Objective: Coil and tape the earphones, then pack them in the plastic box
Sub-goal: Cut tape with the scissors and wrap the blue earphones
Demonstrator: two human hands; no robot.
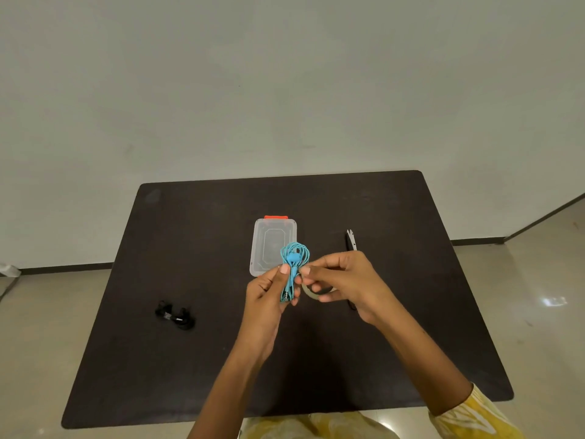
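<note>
Just in front of the clear plastic box (274, 245), the left hand (269, 296) pinches the coiled blue earphones (292, 264) between its fingers. The right hand (343, 280) beside it grips a tape roll (311, 293), fingertips pressed to the coil. Black earphones (174, 315) lie far left of the box on the bench (190, 248).

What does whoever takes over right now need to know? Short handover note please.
Left hand: shut on the coiled blue earphones, held above the table.
Right hand: holds the clear tape roll, fingertips beside the coil.
Plastic box: behind the hands, lid on, orange latch at far end.
Black earphones: on the table, left side, appear bundled; tape not discernible.
Snips: on the table, right of the box.
Done: blue pair coiled.
Left: tape the coil, cut the tape, open the box, pack.
</note>
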